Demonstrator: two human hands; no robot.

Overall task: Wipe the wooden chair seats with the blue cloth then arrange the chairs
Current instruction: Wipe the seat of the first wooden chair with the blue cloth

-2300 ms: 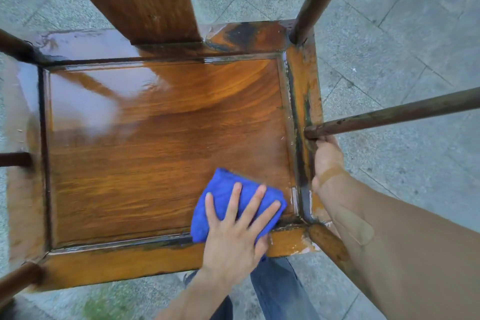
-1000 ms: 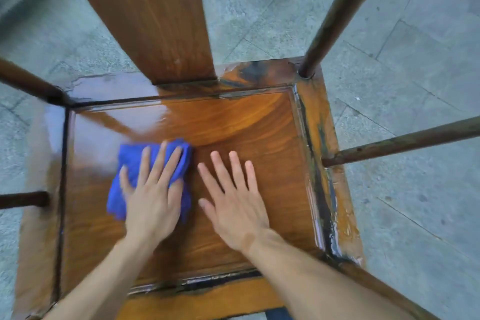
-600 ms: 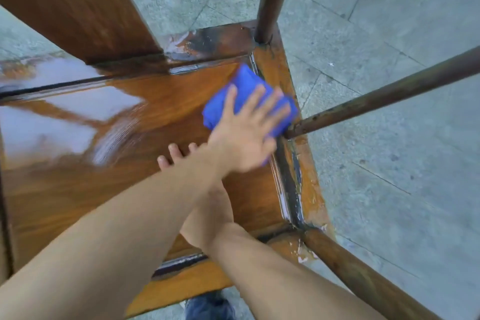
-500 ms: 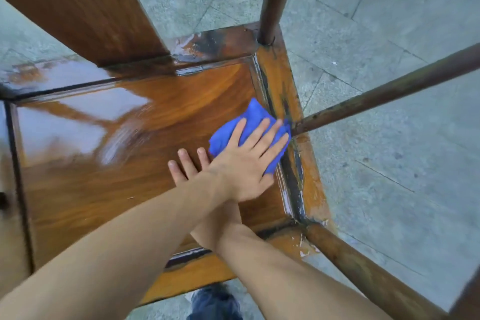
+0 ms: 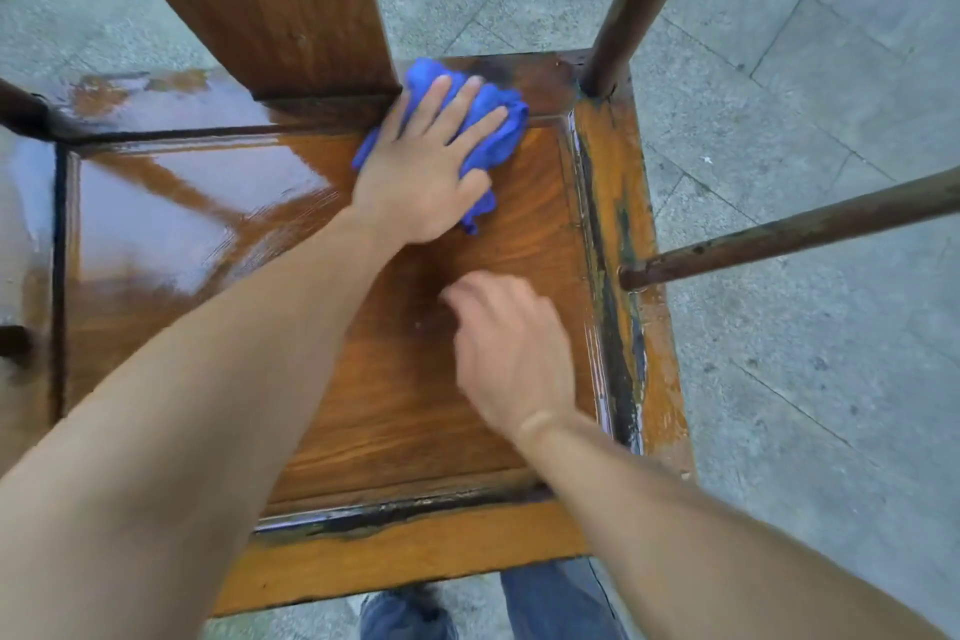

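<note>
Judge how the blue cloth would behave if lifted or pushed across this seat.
The blue cloth is bunched in soft folds under the left hand, so it would likely droop limply. The wooden seat looks glossy and wet, so it probably slides easily and may feel damp.

Cloth (image 5: 493, 120) on seat's (image 5: 415, 405) far right corner, beside backrest (image 5: 260, 0).

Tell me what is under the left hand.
The blue cloth lies bunched under the left hand, pressed by straight fingers against the wooden seat at its back edge. The cloth's middle and the wood beneath it are covered.
</note>
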